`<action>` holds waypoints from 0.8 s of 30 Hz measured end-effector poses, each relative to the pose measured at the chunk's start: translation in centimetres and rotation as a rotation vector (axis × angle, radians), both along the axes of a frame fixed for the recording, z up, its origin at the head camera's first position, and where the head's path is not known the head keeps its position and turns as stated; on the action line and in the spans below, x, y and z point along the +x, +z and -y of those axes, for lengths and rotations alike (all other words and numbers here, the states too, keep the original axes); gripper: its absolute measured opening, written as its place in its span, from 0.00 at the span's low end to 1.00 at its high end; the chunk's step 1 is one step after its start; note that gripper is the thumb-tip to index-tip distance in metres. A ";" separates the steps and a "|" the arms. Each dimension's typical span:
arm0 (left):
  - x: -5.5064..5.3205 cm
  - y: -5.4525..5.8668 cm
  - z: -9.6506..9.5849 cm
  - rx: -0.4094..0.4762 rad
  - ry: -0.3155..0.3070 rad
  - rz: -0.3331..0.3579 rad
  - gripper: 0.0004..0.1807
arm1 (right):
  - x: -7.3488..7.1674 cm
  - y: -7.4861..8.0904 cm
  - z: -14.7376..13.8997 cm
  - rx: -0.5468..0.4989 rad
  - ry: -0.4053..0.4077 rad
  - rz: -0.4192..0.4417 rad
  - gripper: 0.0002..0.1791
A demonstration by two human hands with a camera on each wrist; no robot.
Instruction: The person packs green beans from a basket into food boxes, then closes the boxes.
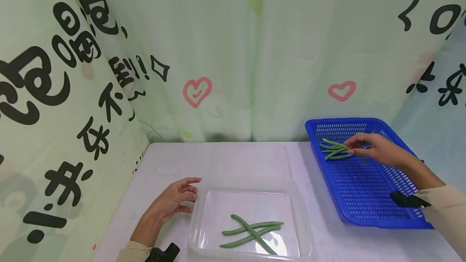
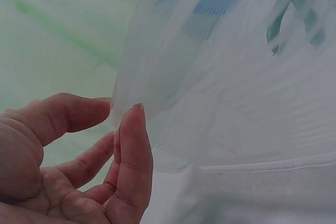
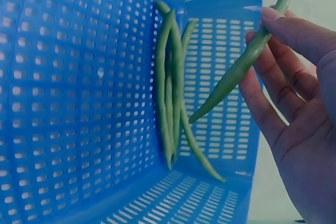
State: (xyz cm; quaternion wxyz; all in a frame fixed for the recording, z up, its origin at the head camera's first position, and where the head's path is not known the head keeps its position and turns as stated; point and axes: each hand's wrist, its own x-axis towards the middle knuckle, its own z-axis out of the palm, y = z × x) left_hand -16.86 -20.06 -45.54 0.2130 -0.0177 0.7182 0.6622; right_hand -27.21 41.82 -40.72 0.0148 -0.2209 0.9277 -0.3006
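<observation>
My right hand (image 1: 378, 148) is over the blue basket (image 1: 364, 223), pinching a green bean (image 3: 236, 72) between thumb and fingers. Beyond it in the right wrist view, several more green beans (image 3: 178, 66) lie along the basket's wall. My left hand (image 1: 173, 201) is at the left side of a clear plastic container (image 1: 196, 221), its fingers spread and gently bent. In the left wrist view, its fingertips (image 2: 134, 124) are right at the container's edge. Three green beans (image 1: 251, 233) lie crossed on the container's floor.
The container and the basket stand on a white-covered table (image 1: 225, 157), basket to the right. A pale green curtain (image 1: 233, 51) with black lettering and pink hearts hangs behind and at the left. Dark wrist devices (image 1: 409, 200) sit by both sleeves.
</observation>
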 end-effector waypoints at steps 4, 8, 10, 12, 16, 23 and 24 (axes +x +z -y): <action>0.0 0.0 0.0 0.003 0.003 0.001 0.34 | 0.5 0.2 0.4 -0.024 -0.001 -0.011 0.12; 0.0 -0.1 0.0 0.010 -0.002 0.001 0.34 | 1.0 0.3 0.8 -0.046 0.011 -0.033 0.12; -0.1 -0.1 0.0 0.012 -0.003 0.004 0.34 | 1.2 0.4 1.0 -0.057 0.017 -0.040 0.13; -0.1 -0.1 0.0 0.015 -0.004 0.003 0.34 | 1.4 0.5 1.2 -0.071 0.024 -0.047 0.12; -0.1 -0.2 0.0 0.017 -0.005 0.000 0.34 | 1.7 0.8 1.8 -0.090 0.046 -0.064 0.12; -0.2 -0.1 0.0 0.009 -0.001 -0.003 0.33 | 2.3 1.5 3.2 -0.119 0.096 -0.074 0.12; -0.2 -0.2 0.0 0.009 -0.001 -0.002 0.33 | 2.4 1.6 3.4 -0.127 0.105 -0.068 0.12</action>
